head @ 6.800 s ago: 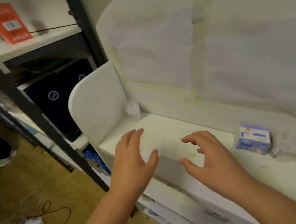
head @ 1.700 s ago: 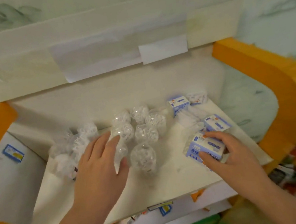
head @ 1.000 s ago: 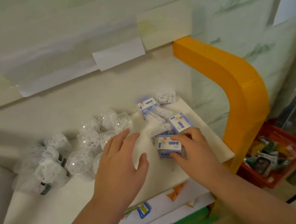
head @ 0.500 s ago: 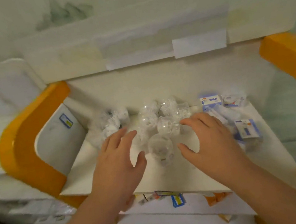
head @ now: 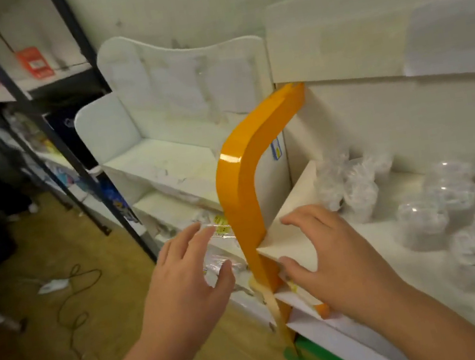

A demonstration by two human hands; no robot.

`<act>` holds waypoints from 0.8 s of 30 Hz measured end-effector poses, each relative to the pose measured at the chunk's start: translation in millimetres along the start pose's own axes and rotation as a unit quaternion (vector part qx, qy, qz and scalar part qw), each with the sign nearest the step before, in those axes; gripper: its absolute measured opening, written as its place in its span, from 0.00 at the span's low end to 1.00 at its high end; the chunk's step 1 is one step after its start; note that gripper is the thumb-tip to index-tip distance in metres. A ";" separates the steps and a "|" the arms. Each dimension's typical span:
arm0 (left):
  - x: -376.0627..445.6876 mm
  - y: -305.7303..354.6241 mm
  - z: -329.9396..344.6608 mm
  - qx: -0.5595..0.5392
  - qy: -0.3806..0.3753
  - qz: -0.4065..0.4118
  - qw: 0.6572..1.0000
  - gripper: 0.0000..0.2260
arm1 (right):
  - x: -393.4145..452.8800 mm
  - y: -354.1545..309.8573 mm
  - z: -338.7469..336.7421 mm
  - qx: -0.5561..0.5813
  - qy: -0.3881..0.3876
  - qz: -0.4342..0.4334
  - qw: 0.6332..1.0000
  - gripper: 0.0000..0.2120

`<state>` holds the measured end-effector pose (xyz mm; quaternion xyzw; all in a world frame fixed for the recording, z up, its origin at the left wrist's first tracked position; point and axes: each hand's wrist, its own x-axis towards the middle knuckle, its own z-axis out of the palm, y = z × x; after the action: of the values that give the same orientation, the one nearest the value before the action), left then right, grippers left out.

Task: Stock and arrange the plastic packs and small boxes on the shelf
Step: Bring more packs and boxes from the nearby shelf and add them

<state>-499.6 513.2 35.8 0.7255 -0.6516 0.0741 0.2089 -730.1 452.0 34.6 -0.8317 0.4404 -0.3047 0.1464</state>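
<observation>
A dark metal rack (head: 46, 128) stands at far left, with a red box (head: 34, 62) on its upper board; a cable (head: 72, 300) trails on the floor (head: 32, 303); next comes a white shelf unit (head: 165, 159); the left hand (head: 182, 293) hovers before it, fingers (head: 183, 240) spread, holding nothing; an orange side panel (head: 241, 191) divides the units; the right hand (head: 334, 261) rests its loosely spread fingers on the shelf (head: 395, 252) corner, thumb at the edge; clear plastic packs (head: 449, 203) lie clustered on the shelf further right, apart from the hand.
</observation>
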 end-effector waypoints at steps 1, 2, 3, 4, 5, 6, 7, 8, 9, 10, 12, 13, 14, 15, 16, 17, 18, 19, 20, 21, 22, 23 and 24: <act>0.6 -16.1 -2.3 -0.002 -0.002 -0.009 1.000 0.27 | 8.5 -9.6 10.2 0.007 -0.006 -0.007 1.000 0.24; 1.9 -32.2 -4.5 -0.003 -0.003 -0.016 1.000 0.27 | 17.0 -19.2 20.3 0.014 -0.010 -0.014 1.000 0.23; 3.7 -48.7 -6.6 -0.004 -0.003 -0.020 1.000 0.28 | 26.5 -28.8 30.4 0.019 -0.012 -0.019 1.000 0.23; 6.7 -65.3 -8.3 -0.004 -0.003 -0.023 1.000 0.28 | 36.2 -38.3 40.2 0.019 -0.013 -0.022 1.000 0.24; 10.8 -81.9 -9.9 -0.005 -0.003 -0.025 1.000 0.28 | 46.6 -47.9 50.0 0.016 -0.014 -0.022 1.000 0.24; 15.6 -99.0 -11.2 -0.006 0.000 -0.025 1.000 0.28 | 57.4 -57.4 60.0 0.014 -0.014 -0.020 1.000 0.24; 21.2 -116.5 -12.2 -0.009 0.002 -0.024 1.000 0.28 | 68.2 -66.7 70.5 0.012 -0.012 -0.018 1.000 0.24; 27.5 -134.0 -13.1 -0.012 0.004 -0.023 1.000 0.28 | 79.1 -75.5 81.3 0.010 -0.011 -0.014 1.000 0.24; 34.9 -151.0 -13.6 -0.017 0.003 -0.021 1.000 0.28 | 89.6 -83.9 92.1 0.007 -0.011 -0.008 1.000 0.23; 43.1 -167.4 -13.5 -0.024 0.001 -0.018 1.000 0.28 | 99.9 -91.9 102.5 0.001 -0.013 -0.001 1.000 0.24; 60.3 -196.8 -12.8 -0.034 -0.011 -0.004 0.999 0.28 | 119.4 -105.8 122.1 -0.011 -0.009 0.012 1.000 0.23; 69.0 -209.3 -12.4 -0.035 -0.018 0.007 0.999 0.29 | 127.8 -111.3 131.0 -0.014 0.000 0.018 1.000 0.23; 78.0 -219.4 -11.7 -0.035 -0.025 0.019 0.999 0.29 | 134.7 -115.5 139.0 -0.019 0.008 0.026 0.999 0.23; 86.6 -228.2 -11.1 -0.039 -0.029 0.029 0.998 0.29 | 140.3 -118.7 146.3 -0.026 0.013 0.036 0.999 0.23; 95.5 -235.5 -10.5 -0.045 -0.031 0.035 0.998 0.29 | 144.8 -121.2 153.1 -0.033 0.014 0.047 0.998 0.23; 104.3 -241.3 -9.5 -0.055 -0.031 0.041 0.997 0.28 | 148.3 -123.0 159.3 -0.041 0.015 0.059 0.997 0.23; 113.1 -245.3 -7.4 -0.068 -0.031 0.048 0.996 0.28 | 150.8 -123.5 164.8 -0.047 0.014 0.071 0.996 0.23; 121.8 -247.7 -4.2 -0.082 -0.031 0.055 0.995 0.27 | 153.3 -122.9 169.6 -0.051 0.015 0.082 0.995 0.22; 130.6 -249.0 0.1 -0.094 -0.032 0.065 0.993 0.27 | 156.5 -121.5 173.9 -0.055 0.019 0.092 0.994 0.22; 139.6 -249.3 5.3 -0.102 -0.034 0.077 0.991 0.27 | 160.4 -119.2 177.7 -0.058 0.025 0.102 0.993 0.22; 149.1 -248.6 11.4 -0.107 -0.038 0.088 0.990 0.27 | 165.1 -116.1 181.0 -0.061 0.031 0.114 0.991 0.22; 158.9 -247.5 18.2 -0.110 -0.042 0.096 0.988 0.27 | 170.7 -111.8 184.5 -0.061 0.036 0.126 0.989 0.21; 169.0 -246.2 25.6 -0.114 -0.045 0.103 0.987 0.27 | 176.9 -106.8 188.5 -0.061 0.039 0.137 0.988 0.21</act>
<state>-239.9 364.1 26.0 0.6287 -0.7356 -0.0128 0.2518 -466.1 362.7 10.8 -0.7586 0.5730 -0.2865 0.1189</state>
